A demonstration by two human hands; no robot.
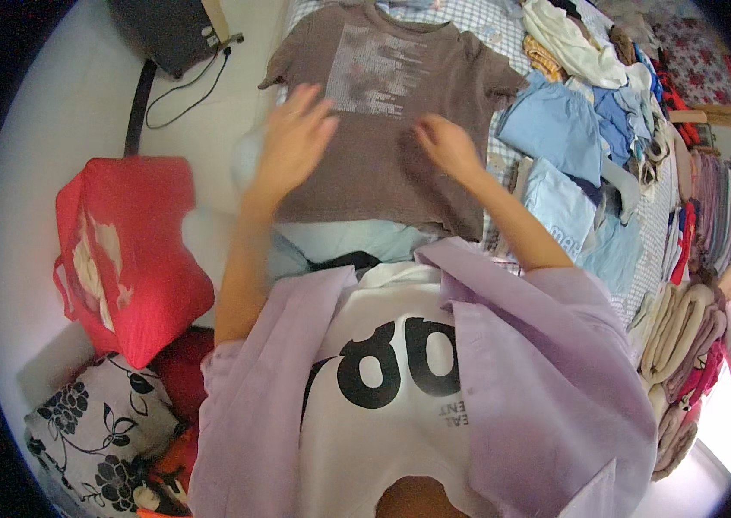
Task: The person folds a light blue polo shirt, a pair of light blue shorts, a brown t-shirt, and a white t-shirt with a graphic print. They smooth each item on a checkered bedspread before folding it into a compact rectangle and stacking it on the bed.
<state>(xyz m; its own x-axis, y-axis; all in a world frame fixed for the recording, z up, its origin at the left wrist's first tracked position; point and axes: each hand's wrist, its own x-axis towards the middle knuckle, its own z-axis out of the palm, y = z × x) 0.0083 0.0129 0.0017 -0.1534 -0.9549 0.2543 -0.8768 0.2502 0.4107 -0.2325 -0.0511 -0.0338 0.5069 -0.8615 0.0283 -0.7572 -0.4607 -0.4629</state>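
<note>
A brown short-sleeved T-shirt (382, 164) with a pale printed block on its chest lies spread out in front of me, its neck at the far end. Over its left side is my left hand (298, 138), slightly blurred, with fingers stretched and apart and nothing in them. My right hand (450, 145) hovers over or rests on the shirt's right half; I cannot tell whether it touches. Its fingers look bent, and motion smears them. Under the shirt's near hem, pale blue cloth (357, 237) shows.
Right of the shirt lie folded light blue garments (551, 125) and a heap of mixed clothes (581, 43) on a checked bedsheet (652, 259). Rolled beige textiles (680, 332) are stacked farther right. At left are a red bag (154, 259), a floral cushion (102, 432) and a black box with a cable (167, 34).
</note>
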